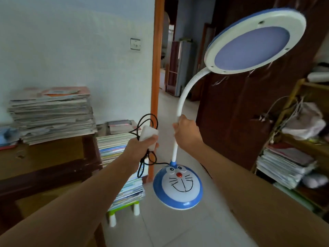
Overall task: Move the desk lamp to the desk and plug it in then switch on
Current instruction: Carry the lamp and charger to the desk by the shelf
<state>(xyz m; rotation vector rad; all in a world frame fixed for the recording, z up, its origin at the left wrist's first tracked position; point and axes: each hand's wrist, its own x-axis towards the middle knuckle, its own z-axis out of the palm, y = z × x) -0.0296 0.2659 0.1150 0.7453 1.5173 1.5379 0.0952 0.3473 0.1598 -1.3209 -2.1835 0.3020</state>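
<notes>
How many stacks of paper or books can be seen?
3: a tall stack on the brown desk, a stack on the small stool, and a stack on the right-hand shelf; others may be hidden.

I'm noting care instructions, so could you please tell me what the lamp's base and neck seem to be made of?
The lamp's base looks like glossy moulded plastic, blue and white with a printed cartoon face and soft highlights. The neck, gripped by the right hand, seems a bendable white tube, judging by its smooth curve; its core is hidden.

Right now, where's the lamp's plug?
In the head view, left of centre: the left hand grips the white plug with the looped black cord, beside the lamp's neck.
</notes>
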